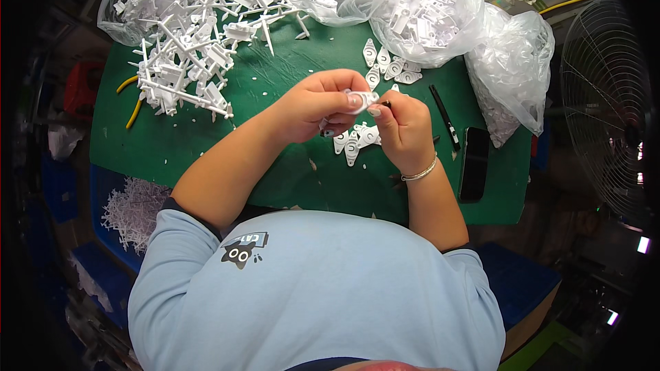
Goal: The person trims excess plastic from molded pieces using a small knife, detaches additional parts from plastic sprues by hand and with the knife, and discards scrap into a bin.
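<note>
Over the middle of the green table, my left hand (317,106) pinches a small white diamond-shaped plastic piece (362,101) between thumb and fingers. Close beside it, my right hand (405,126) is closed on a thin dark tool (386,104). Only its dark end shows near the white piece, so its kind is hidden. Several similar white pieces (353,149) lie just below my hands. Another group of flat white pieces (392,69) rests beyond my right hand.
A heap of white plastic sprue parts (185,62) covers the left of the green table (275,165), by yellow-handled cutters (133,111). Clear bags of white parts (430,14) line the back. A black pen (444,117) and a phone (474,165) lie right, near a fan (605,103).
</note>
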The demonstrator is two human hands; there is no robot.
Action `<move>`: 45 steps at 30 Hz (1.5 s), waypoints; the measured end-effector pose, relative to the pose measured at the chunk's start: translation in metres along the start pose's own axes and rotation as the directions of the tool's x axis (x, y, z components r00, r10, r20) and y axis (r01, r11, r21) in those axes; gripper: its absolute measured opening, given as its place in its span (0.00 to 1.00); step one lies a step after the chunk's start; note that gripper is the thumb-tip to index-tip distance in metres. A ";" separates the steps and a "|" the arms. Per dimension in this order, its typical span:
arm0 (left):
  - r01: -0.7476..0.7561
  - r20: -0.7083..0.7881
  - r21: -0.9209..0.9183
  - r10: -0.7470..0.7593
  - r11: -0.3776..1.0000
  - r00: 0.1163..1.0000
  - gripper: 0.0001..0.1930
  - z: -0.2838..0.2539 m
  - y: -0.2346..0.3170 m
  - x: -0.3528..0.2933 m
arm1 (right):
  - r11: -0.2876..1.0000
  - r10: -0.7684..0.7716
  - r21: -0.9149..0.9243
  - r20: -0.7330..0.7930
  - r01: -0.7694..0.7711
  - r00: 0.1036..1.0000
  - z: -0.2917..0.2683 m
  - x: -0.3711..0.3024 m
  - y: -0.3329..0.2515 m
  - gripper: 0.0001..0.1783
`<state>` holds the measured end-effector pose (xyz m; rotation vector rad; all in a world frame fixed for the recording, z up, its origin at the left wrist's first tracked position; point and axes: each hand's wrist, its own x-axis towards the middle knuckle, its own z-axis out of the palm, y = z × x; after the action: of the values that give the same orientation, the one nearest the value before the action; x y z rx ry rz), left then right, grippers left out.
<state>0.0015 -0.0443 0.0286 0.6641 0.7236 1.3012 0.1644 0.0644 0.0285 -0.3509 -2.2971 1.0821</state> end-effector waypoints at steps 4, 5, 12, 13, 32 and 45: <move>-0.177 -0.044 -0.066 0.175 0.982 0.984 0.13 -0.018 0.000 0.004 | 0.998 0.012 -0.067 -0.097 -0.019 0.995 -0.004 0.003 -0.001 0.24; -0.198 -0.046 -0.101 0.194 0.975 0.980 0.16 -0.019 0.004 0.004 | 0.993 0.039 -0.104 -0.113 -0.051 0.993 -0.006 0.004 -0.003 0.26; -0.069 -0.173 -0.048 0.059 0.996 0.983 0.16 -0.013 0.012 0.002 | 0.975 0.085 -0.183 -0.213 -0.126 0.973 -0.005 0.005 0.000 0.26; 0.076 -0.225 0.178 -0.035 0.981 0.974 0.12 -0.012 0.014 0.000 | 0.974 0.088 -0.184 -0.216 -0.129 0.973 -0.005 0.005 0.001 0.26; -0.139 0.147 0.975 0.033 -0.171 0.989 0.06 0.004 0.003 -0.008 | 0.986 0.137 -0.059 -0.259 -0.157 0.956 0.000 0.003 0.009 0.25; -0.299 0.239 0.754 0.180 0.585 0.954 0.11 -0.007 0.024 -0.012 | 0.994 -0.058 0.100 0.092 0.049 0.994 -0.005 0.001 -0.007 0.21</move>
<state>-0.0198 -0.0520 0.0441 1.6140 1.1326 1.1189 0.1667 0.0637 0.0365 -0.2028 -2.3120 1.2022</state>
